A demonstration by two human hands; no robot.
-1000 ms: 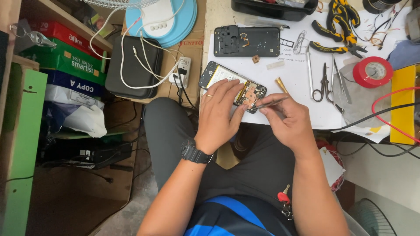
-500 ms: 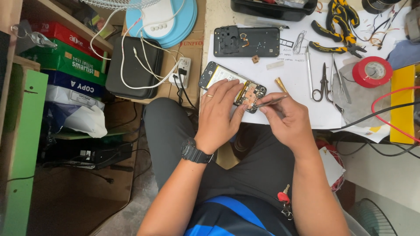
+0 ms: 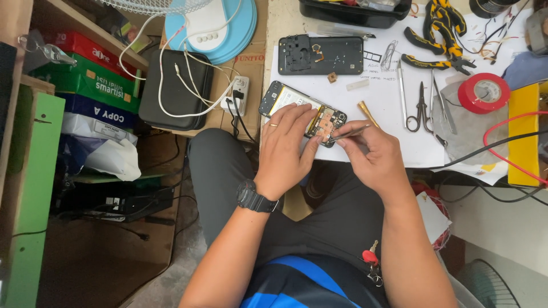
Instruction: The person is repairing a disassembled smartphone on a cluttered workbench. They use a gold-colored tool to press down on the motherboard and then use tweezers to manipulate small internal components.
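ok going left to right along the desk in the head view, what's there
opened phone under the left hand → brass tool → scissors → red tape roll → yellow box

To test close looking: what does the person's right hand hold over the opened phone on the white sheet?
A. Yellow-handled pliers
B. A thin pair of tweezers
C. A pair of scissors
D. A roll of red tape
B: the right hand pinches thin tweezers whose tips reach the opened phone, which the left hand steadies. The scissors, red tape roll and pliers lie untouched on the table.
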